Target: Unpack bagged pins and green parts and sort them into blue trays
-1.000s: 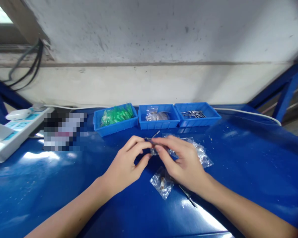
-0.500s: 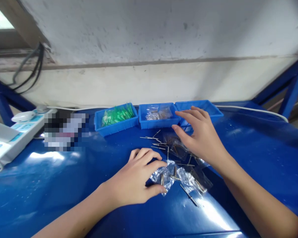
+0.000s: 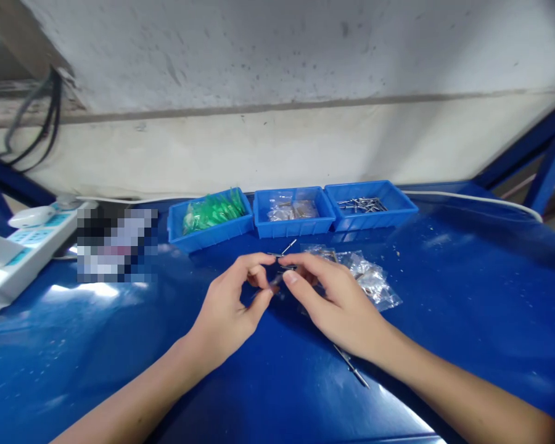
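Note:
My left hand (image 3: 231, 305) and my right hand (image 3: 335, 302) meet over the middle of the blue table (image 3: 120, 345), fingertips pinched together on a small dark metal pin (image 3: 277, 279) between them. Several loose pins (image 3: 282, 251) lie just beyond the fingers. A clear plastic bag (image 3: 367, 277) of small parts lies behind my right hand. One long pin (image 3: 351, 367) rests on the table under my right wrist.
Three blue trays stand in a row at the back: one with green parts (image 3: 210, 216), one with clear bags (image 3: 292, 213), one with metal pins (image 3: 370, 203). A white power strip (image 3: 25, 240) lies far left. A white cable (image 3: 481, 200) runs along the right.
My right hand came back from the right tray and my left hand lifted off the small bag; both now pinch together at the table's middle. The small bag near my left hand is out of sight.

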Demonstrator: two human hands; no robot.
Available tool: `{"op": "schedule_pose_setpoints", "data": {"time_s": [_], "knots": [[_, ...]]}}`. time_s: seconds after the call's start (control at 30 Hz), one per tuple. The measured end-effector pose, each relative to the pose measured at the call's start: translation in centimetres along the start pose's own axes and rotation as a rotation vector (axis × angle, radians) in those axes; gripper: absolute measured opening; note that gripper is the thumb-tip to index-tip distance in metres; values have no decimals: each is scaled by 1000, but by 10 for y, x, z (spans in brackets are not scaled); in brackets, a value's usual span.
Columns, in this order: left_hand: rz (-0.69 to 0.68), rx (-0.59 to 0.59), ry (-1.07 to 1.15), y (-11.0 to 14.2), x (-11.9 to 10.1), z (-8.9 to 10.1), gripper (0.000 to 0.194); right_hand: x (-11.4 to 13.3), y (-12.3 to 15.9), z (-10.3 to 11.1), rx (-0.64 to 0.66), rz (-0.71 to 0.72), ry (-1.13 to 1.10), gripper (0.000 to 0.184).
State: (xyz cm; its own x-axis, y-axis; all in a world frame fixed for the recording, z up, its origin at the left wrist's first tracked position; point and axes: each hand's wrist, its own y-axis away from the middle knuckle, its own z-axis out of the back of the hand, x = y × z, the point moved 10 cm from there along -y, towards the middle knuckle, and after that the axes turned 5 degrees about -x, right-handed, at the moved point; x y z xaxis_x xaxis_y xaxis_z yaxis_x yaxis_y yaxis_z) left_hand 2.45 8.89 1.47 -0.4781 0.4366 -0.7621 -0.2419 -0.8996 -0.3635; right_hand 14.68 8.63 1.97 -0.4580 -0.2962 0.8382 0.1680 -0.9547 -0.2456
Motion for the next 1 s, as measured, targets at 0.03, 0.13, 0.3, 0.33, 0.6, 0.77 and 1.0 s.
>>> {"op": "schedule_pose_setpoints", "data": {"time_s": [0.03,0.13,0.3,0.33,0.6,0.77,1.0], "knots": [[-87,-17,-49,1,-9,2,24,0,2,-5,31,-45,-107,26],[-317,-24,-142,7,-32,1,20,-5,6,-14,46,-142,-356,25],[-303,-45,-179,6,-33,5,23,-19,2,1,-157,-139,-392,18],[-257,-31,-162,4,-29,6,23,-21,1,5,-190,-141,-387,23],[360,201,463,6,23,-21,39,22,12,30,-318,248,-79,16],[473,114,614,6,37,-21,23,42,23,17,-271,423,73,20],[152,-36,238,-2,17,5,3,7,5,7,-100,25,4,22]]}}
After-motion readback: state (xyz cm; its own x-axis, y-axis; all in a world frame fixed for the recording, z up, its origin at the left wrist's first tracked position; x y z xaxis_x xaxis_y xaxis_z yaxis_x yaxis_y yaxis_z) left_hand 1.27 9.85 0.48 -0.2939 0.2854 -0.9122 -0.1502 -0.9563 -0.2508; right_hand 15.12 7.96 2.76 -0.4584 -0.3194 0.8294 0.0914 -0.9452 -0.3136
